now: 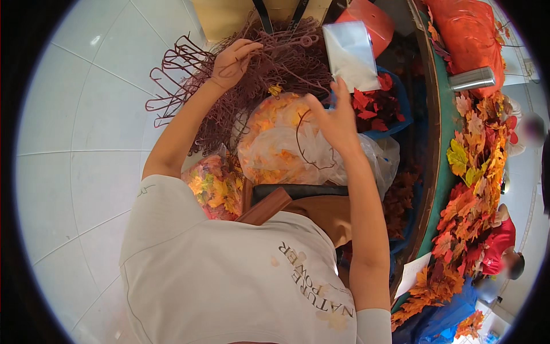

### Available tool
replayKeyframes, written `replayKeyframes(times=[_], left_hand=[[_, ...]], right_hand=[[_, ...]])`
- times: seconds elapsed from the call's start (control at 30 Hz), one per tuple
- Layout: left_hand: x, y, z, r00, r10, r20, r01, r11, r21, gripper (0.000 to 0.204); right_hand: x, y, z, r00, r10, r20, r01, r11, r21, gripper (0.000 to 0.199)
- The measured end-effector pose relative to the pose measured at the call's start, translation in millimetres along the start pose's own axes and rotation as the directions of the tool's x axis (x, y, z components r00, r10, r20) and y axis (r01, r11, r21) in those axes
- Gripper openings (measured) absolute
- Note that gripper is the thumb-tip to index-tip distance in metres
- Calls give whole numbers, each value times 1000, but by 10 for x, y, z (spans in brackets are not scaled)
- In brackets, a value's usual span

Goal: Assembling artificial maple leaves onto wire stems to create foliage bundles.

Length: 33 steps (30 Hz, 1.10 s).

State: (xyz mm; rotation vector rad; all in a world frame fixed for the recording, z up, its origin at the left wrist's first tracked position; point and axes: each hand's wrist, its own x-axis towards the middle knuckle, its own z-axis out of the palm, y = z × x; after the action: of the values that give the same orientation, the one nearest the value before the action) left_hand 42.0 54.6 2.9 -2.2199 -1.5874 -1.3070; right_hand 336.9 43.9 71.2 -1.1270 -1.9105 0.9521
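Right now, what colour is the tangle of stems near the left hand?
The stems are dark reddish-brown, best seen in the head view.

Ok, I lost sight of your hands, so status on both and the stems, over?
Left hand at brown stem pile, grip unclear. Right hand thumb spread, near leaf-filled clear bag. Thin curved stem in front of bag.

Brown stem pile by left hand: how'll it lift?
The brown stem pile will probably snag, since its stems cross and tangle. They're likely springy rather than floppy: several jut past its left edge, holding curves. It may be light for its bulk, with gaps between thin stems.
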Motion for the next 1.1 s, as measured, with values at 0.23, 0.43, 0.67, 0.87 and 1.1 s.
replayKeyframes(times=[0.23, 0.43, 0.67, 0.87, 1.1], left_hand=[[-31, -171, 28, 1000, 24, -11, -21, 981, 195, 26], [-468, -1336, -213, 970, -239, 48, 206, 909, 362, 35], [-408, -2025, -1025, 790, -448, -418, 613, 560, 557, 19], [-116, -2652, -1187, 562, -430, -706, 747, 631, 210, 19], [443, -1971, -369, 925, -371, -88, 360, 774, 520, 31]], right_hand=[[54, 51, 113, 982, 58, 177, -24, 982, -190, 30], [-636, -193, -653, 886, 434, 165, -449, 892, 62, 26], [-1613, -424, -1861, 878, 473, -74, -408, 820, 400, 28], [-2233, -484, -2703, 321, 724, -610, -356, 689, 631, 31], [-3315, -579, -2536, 467, 817, -338, -556, 569, 606, 33]])
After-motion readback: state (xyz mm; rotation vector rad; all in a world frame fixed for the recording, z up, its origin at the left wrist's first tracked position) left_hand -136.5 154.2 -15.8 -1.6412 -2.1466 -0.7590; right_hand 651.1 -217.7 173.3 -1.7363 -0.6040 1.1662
